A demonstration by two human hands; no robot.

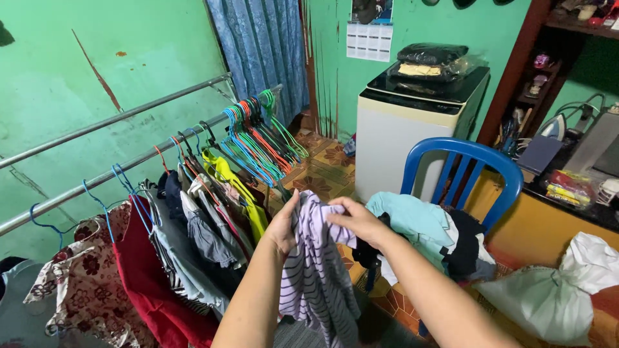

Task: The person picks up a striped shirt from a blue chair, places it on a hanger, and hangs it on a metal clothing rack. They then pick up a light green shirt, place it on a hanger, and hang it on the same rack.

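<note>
Both hands hold a striped garment at the lower middle of the frame, in front of the clothes rail. The left hand is cupped behind the cloth's upper left edge, fingers closed on it; the right hand pinches the top fold from the right, thumb and fingertips narrowed on the fabric. The rest of the garment hangs loose between the forearms, bunched and twisted.

To handle this well, I judge that the hands should find a seam or the neckline first and spread apart along it, so the soft cloth opens flat instead of staying roped; a light shake would let the weight of the hem pull the folds out.

The garment is thin, limp knit, pale lilac with fine dark stripes. At the left of the frame a smooth metal rail runs up toward the centre, carrying hung clothes: a floral blouse, a plain red piece, a yellow top. A cluster of empty wire hangers, coated blue, orange and green, sits at the upper middle. Right of the hands a glossy blue plastic chair bears a heap of crumpled clothes; behind it stands a boxy white washing machine
</note>
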